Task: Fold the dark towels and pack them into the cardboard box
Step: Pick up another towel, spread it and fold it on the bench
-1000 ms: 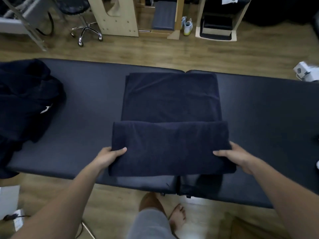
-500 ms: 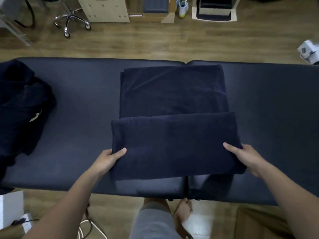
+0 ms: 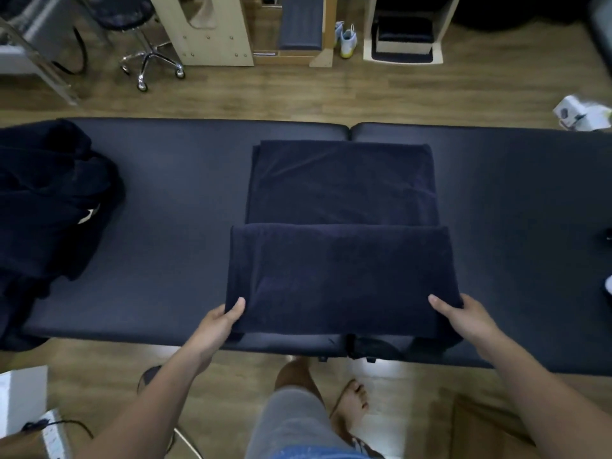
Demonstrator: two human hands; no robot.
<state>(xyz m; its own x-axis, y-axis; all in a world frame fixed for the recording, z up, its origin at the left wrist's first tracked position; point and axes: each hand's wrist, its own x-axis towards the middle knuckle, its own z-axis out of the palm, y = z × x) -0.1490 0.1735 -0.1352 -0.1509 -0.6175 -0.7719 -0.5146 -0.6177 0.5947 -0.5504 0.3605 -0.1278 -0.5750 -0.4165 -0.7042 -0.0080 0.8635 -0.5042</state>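
A dark navy towel lies in the middle of the dark padded table, its near part folded over toward the far side. My left hand grips the near left corner of the folded part, thumb on top. My right hand grips the near right corner the same way. A heap of unfolded dark towels sits at the table's left end. A cardboard box shows partly on the floor at the lower right, behind my right forearm.
Beyond the table are a wheeled stool, wooden furniture and a pair of shoes on the wood floor. A white object lies at the far right. My legs and bare foot stand at the table's near edge.
Both hands have slid nearer along the folded part to its near corners, and the fold edge sits a little further over the towel. The camera has shifted slightly.
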